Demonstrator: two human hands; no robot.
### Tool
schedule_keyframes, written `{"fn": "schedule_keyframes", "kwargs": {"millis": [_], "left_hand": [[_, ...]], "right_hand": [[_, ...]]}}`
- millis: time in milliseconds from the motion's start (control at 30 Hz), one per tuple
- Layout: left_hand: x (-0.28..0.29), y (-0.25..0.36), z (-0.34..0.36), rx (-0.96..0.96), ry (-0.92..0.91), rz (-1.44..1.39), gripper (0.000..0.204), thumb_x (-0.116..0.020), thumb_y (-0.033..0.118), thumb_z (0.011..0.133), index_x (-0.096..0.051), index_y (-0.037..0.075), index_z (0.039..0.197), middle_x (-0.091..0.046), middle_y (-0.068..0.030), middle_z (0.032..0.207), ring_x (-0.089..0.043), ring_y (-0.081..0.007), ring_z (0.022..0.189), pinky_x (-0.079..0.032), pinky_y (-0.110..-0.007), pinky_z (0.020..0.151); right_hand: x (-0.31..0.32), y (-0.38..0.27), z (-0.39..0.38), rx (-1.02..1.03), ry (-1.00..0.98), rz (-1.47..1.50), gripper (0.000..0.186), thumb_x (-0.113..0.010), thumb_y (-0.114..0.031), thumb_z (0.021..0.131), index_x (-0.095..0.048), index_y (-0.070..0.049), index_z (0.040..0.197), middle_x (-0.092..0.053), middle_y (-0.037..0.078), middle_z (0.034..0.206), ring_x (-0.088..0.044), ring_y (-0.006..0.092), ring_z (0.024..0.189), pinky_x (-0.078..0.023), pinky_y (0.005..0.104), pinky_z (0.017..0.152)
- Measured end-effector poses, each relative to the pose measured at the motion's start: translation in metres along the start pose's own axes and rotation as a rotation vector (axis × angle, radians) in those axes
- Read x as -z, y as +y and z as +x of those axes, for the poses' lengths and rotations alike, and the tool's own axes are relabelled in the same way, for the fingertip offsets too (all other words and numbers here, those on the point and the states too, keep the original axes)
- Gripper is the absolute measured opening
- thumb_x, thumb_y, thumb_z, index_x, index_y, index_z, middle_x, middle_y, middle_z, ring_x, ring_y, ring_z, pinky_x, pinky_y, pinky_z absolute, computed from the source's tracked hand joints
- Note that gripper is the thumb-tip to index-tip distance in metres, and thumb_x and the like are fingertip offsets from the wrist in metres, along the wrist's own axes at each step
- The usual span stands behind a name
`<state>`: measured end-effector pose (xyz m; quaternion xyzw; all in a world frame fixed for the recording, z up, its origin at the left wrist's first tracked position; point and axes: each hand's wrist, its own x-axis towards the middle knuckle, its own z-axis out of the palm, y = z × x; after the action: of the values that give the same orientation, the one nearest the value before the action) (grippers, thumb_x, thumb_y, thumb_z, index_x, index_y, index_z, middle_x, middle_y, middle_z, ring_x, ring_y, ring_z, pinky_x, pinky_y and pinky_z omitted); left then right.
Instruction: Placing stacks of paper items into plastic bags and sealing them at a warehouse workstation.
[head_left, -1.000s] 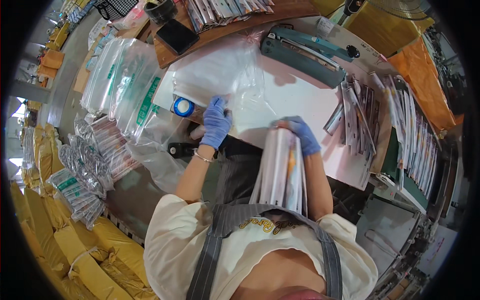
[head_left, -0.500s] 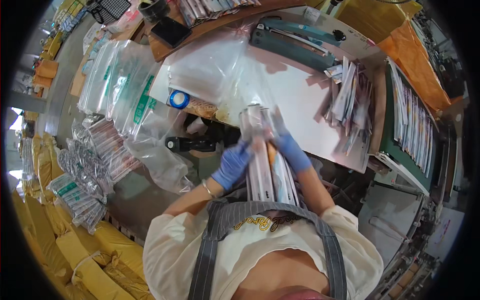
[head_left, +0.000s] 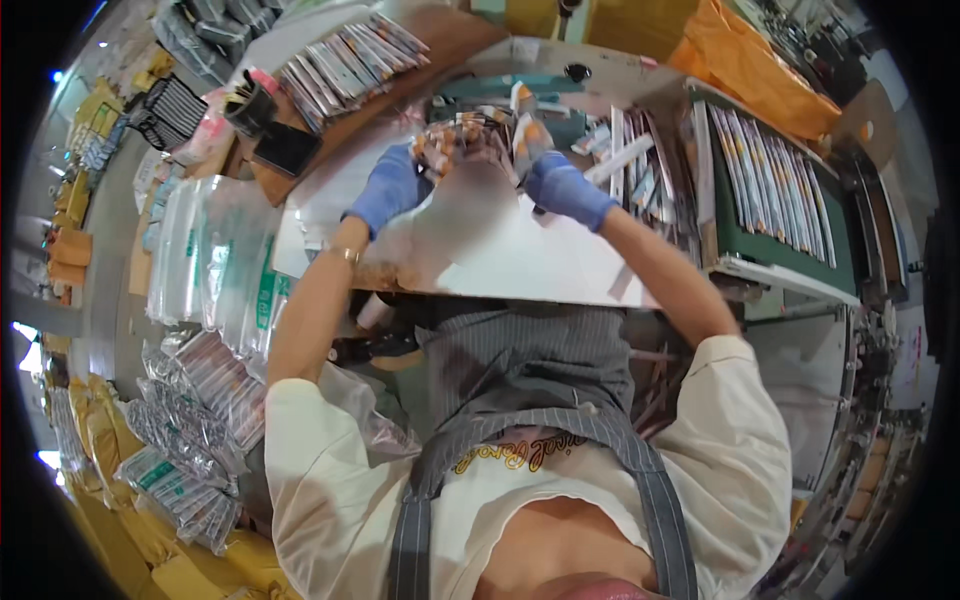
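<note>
My left hand (head_left: 385, 190), in a blue glove, is closed at the left side of a bundle of slim printed packets (head_left: 460, 140). At its right side my right hand (head_left: 568, 188), gloved alike, has its fingers curled round the edge. Held over the far part of the white tabletop (head_left: 540, 260), the bundle shows orange, brown and white ends; its middle is smeared. Just beyond it lies a teal metal bar-shaped device (head_left: 480, 88), partly covered by the packets.
Loose packets (head_left: 640, 170) lie to the right, beside a green tray (head_left: 835, 255) holding a row of packets. A wooden shelf (head_left: 440, 50) with more packets and a black phone-like slab (head_left: 288, 148) stands far left. Clear plastic bags (head_left: 205, 250) hang at the left.
Both hands have moved from near my body to the far side of the tabletop and spread wider apart, with packets between them. The view has shifted, and the clear bag no longer shows on the tabletop.
</note>
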<state>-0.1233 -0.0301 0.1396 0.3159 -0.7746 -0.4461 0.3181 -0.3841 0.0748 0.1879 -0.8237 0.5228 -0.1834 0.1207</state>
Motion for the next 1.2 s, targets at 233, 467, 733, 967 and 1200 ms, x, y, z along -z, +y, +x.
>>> {"fn": "schedule_keyframes", "kwargs": {"millis": [233,467,733,967,1200], "left_hand": [[0.054,0.137,0.081,-0.087,0.417,0.470,0.016,-0.060,0.008,0.069,-0.055,0.003,0.084,-0.061,-0.0158,0.080,-0.060,-0.0298,0.073,-0.048,-0.036,0.067],[0.052,0.141,0.073,-0.212,0.258,0.753,0.009,-0.054,0.001,0.070,-0.062,0.003,0.072,-0.062,-0.0114,0.064,-0.060,-0.0204,0.059,-0.049,-0.031,0.057],[-0.062,0.171,0.026,-0.465,0.524,0.098,0.033,-0.073,0.026,0.070,-0.060,0.006,0.093,-0.062,-0.0046,0.080,-0.063,-0.0185,0.075,-0.051,-0.027,0.068],[-0.138,0.077,0.067,0.126,0.018,-0.349,0.052,-0.082,0.022,0.057,-0.059,0.008,0.101,-0.064,-0.0060,0.091,-0.060,-0.0170,0.080,-0.048,-0.028,0.074],[-0.182,-0.010,0.120,0.283,-0.076,-0.583,0.043,-0.079,0.022,0.061,-0.062,0.005,0.097,-0.060,-0.0002,0.083,-0.053,-0.0100,0.077,-0.044,-0.026,0.070]], "right_hand": [[0.140,-0.013,0.060,0.434,0.143,-0.284,0.010,-0.059,-0.013,0.070,-0.058,-0.004,0.065,-0.057,0.016,0.068,-0.056,0.0326,0.064,-0.045,0.0384,0.062],[0.140,-0.021,0.058,0.055,0.271,-0.278,0.021,-0.066,-0.022,0.070,-0.056,-0.003,0.073,-0.057,0.016,0.073,-0.057,0.0317,0.070,-0.046,0.0365,0.064],[0.077,-0.018,0.021,0.327,0.678,-0.242,0.027,-0.067,-0.012,0.065,-0.051,-0.005,0.086,-0.053,0.011,0.073,-0.053,0.0300,0.063,-0.043,0.0364,0.054],[0.077,0.085,0.048,-0.107,0.760,0.047,0.015,-0.055,-0.018,0.080,-0.052,-0.004,0.087,-0.055,0.015,0.071,-0.052,0.0346,0.062,-0.043,0.0382,0.056],[0.058,0.118,0.105,-0.284,0.990,0.282,0.020,-0.048,-0.020,0.087,-0.054,-0.006,0.101,-0.058,0.014,0.076,-0.057,0.0227,0.069,-0.045,0.0319,0.064]]}}
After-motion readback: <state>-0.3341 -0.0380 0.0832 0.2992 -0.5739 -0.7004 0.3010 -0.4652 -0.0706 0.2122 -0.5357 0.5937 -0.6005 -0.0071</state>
